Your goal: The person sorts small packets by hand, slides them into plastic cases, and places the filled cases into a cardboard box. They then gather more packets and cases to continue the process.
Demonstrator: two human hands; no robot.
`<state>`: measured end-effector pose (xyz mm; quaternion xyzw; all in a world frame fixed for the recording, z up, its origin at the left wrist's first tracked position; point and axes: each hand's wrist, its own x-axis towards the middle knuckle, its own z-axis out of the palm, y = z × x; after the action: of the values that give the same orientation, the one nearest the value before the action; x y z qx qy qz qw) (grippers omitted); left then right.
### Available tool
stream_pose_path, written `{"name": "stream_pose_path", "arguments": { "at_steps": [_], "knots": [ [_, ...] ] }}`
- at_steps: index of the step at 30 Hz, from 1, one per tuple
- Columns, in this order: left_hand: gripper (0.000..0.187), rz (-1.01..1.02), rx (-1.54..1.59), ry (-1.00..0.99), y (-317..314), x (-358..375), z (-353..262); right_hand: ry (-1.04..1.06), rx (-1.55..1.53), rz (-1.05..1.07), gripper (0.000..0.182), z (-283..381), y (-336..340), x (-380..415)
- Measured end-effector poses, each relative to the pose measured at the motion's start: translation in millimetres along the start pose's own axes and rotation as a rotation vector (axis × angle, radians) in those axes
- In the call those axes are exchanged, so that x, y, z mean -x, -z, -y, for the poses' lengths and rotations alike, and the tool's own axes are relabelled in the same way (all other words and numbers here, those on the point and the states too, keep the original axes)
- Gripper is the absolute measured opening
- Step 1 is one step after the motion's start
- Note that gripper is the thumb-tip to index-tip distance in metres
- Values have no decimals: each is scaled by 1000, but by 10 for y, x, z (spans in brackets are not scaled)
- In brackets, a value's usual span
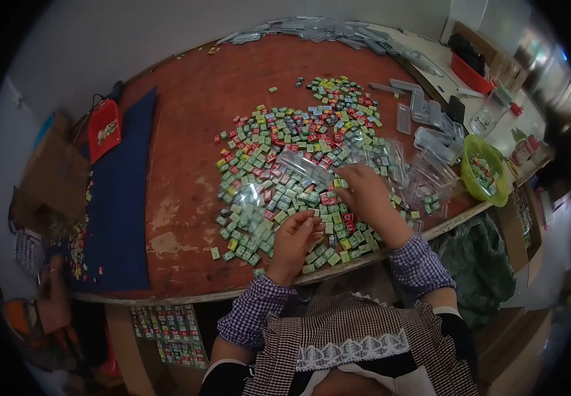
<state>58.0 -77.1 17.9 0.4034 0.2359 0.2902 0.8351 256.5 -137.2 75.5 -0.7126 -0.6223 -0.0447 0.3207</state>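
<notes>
Many small, brightly printed blocks (pixel 308 198), mostly green with some red and yellow, lie in a wide heap on the red-brown table (pixel 183 165). My left hand (pixel 293 245) is closed over the near part of the heap, thumb and fingers curled together; what it holds, if anything, is hidden. Further right, my right hand (pixel 370 199) has its thumb and forefinger around the near end of a long clear plastic case (pixel 304 166). That case slants over the blocks. Clear plastic pieces (pixel 249 196) also rest on the heap.
Clear cases (pixel 434 115) lie at the right, with more plastic (pixel 318 30) along the back edge. A yellow-green basket (pixel 482 170) stands at the right edge. On the left are a red dustpan (pixel 104 130), a blue cloth (pixel 124 218) and a cardboard box (pixel 54 171).
</notes>
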Motion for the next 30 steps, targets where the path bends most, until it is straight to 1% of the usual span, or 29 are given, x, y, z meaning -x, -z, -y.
{"name": "stream_pose_path", "arguments": {
  "at_steps": [1,2,3,5,6,7,8,9,11,12,15,16,18,19,22,23,26,29,30],
  "knots": [
    [26,-28,27,19,48,-20,4,40,39,10,43,19,-166,-103],
    [28,-25,31,34,73,-23,9,84,76,22,43,-38,-352,-202],
    [31,-25,36,45,80,-21,19,10,124,190,37,-166,-504,-294],
    [38,-19,26,79,61,-1,-16,-66,107,94,35,-376,-622,-352],
    [40,-37,36,82,16,-9,-53,-98,-25,9,30,-406,-556,-338],
    [42,-58,49,89,-17,-35,-77,-319,-201,85,28,-180,-323,-333],
    [51,-35,85,85,-18,-87,-96,-544,-370,165,25,16,-113,-286],
    [52,12,140,86,-20,-140,-131,-467,-619,203,23,-76,-118,-147],
    [53,122,249,95,-81,-240,-191,-589,-984,516,25,119,80,24],
    [48,80,250,151,-176,-256,-233,-509,-999,508,22,161,-7,142],
    [38,59,226,135,-51,-447,111,77,-121,-122,22,328,-71,236],
    [27,-14,178,78,-139,-398,94,64,-184,-93,22,412,-22,270],
    [25,56,330,-7,-176,-342,156,-40,-372,37,18,556,-91,368],
    [27,243,379,43,-74,-316,123,-23,-206,48,18,566,-138,409],
    [30,370,336,84,-148,-276,95,-330,-423,274,18,322,-212,465],
    [36,295,263,112,-166,-222,47,-380,-619,284,14,219,-255,529],
    [41,311,117,196,-105,-232,-22,-569,-996,344,9,261,-135,513],
    [40,274,111,191,-87,-234,-72,-545,-1130,379,8,216,-98,502],
    [42,284,118,187,-109,-215,-122,-558,-1189,403,12,170,-115,519]
  ]
}}
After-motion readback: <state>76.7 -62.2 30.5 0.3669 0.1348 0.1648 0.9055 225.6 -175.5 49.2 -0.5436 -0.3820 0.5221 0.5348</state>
